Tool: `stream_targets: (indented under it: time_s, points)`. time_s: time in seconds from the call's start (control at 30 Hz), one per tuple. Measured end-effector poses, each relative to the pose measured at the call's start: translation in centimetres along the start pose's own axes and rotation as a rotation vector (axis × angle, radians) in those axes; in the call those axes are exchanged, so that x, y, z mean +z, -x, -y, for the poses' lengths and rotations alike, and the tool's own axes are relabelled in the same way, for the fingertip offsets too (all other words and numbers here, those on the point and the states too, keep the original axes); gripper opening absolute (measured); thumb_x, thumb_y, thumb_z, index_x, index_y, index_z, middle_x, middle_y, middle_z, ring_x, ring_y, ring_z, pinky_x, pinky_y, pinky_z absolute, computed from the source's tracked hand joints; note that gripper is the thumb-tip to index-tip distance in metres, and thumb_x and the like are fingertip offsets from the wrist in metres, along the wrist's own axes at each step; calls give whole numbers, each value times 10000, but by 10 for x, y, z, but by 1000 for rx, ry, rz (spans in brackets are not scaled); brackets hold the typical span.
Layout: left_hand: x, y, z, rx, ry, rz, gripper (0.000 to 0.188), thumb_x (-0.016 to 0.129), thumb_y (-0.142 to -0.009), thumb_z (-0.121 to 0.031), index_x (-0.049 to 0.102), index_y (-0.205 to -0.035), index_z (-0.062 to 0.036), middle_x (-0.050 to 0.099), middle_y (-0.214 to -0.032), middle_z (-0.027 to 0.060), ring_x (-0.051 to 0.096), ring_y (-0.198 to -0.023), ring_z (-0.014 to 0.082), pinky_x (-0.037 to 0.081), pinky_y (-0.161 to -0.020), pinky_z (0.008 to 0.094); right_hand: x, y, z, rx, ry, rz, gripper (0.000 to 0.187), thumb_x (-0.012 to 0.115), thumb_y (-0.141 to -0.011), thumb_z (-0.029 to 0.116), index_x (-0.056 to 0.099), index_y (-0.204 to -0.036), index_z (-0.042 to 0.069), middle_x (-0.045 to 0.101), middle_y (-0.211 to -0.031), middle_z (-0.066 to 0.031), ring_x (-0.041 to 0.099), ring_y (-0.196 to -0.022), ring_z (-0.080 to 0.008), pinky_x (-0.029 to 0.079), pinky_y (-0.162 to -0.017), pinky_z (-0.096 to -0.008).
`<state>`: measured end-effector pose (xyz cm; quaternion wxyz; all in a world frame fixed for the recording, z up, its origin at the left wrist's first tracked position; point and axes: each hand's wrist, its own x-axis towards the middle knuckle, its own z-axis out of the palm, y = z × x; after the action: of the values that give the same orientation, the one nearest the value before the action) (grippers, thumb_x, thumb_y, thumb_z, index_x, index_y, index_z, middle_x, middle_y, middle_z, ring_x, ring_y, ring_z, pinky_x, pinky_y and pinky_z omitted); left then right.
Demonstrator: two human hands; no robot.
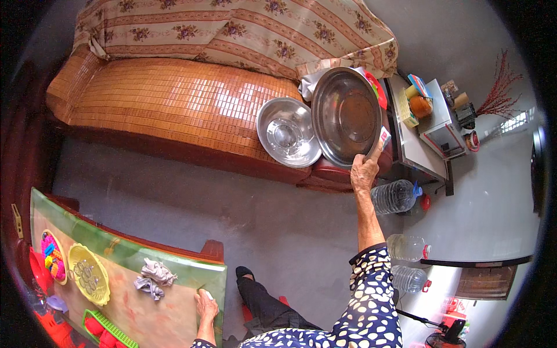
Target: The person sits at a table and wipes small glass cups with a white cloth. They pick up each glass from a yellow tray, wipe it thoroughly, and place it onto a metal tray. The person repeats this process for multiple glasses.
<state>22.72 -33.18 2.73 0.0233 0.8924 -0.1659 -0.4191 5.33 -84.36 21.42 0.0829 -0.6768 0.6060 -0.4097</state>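
My right hand [364, 173] reaches forward and grips the lower right rim of a large metal basin [325, 124], beside a small white label on that rim. The basin leans tilted at the sofa's right end, its inside facing me. Next to it on the left, a smaller shiny metal basin [267, 130] sits on the sofa seat. My left hand [206, 305] rests on the right edge of the table, fingers loosely apart, with nothing seen in it. A crumpled grey cloth [155, 278] lies on the table nearby.
The table [174, 313] also bears a yellow basket [88, 272], a green basket [113, 329] and a tray of colourful pieces [53, 255]. Beyond stands a sofa [174, 98] with woven matting. Several large clear bottles [394, 197] stand at right, below a cabinet [420, 136].
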Motion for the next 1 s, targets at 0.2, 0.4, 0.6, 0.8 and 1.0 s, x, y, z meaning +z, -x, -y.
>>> stream_targets:
  time_s: [0.2, 0.4, 0.6, 0.8, 1.0]
  points:
    - [7, -3, 6, 25, -25, -14, 429, 676, -724, -85, 380, -1034, -80, 453, -1056, 224, 551, -919, 424, 477, -749, 495, 1, -1, -7, -14, -4, 11, 677, 425, -765, -17, 209, -1398, 88, 529, -1175, -277, 541, -1062, -413, 439, -842, -449]
    - [6, -4, 4, 2, -25, 10, 441, 672, -717, -76, 382, -1049, -81, 455, -1053, 224, 549, -927, 423, 476, -750, 496, 8, -2, -19, -174, -22, -5, 680, 459, -768, -15, 217, -1400, 51, 411, -1311, -281, 440, -1188, -419, 397, -942, -437]
    - [3, -4, 5, 1, -21, 8, 443, 666, -715, -69, 385, -1058, -77, 451, -1056, 228, 544, -939, 421, 475, -759, 487, 13, 4, -9, -312, 38, -24, 658, 486, -819, 51, 195, -1409, 50, 453, -1248, -280, 482, -1121, -435, 415, -905, -453]
    - [10, -4, 10, 51, -5, -36, 422, 656, -728, -76, 396, -1060, -78, 453, -1055, 232, 543, -956, 422, 472, -777, 486, 22, 8, -23, -272, 147, -68, 687, 508, -794, 43, 203, -1408, 93, 489, -1186, -273, 517, -1042, -442, 434, -844, -477]
    - [14, 0, 12, 54, 59, -78, 441, 685, -737, -142, 404, -1074, -103, 456, -1095, 224, 557, -956, 415, 474, -788, 481, 26, 19, -7, 135, 11, -19, 610, 429, -743, 3, 289, -1337, 22, 543, -1145, -265, 529, -1032, -457, 426, -880, -449]
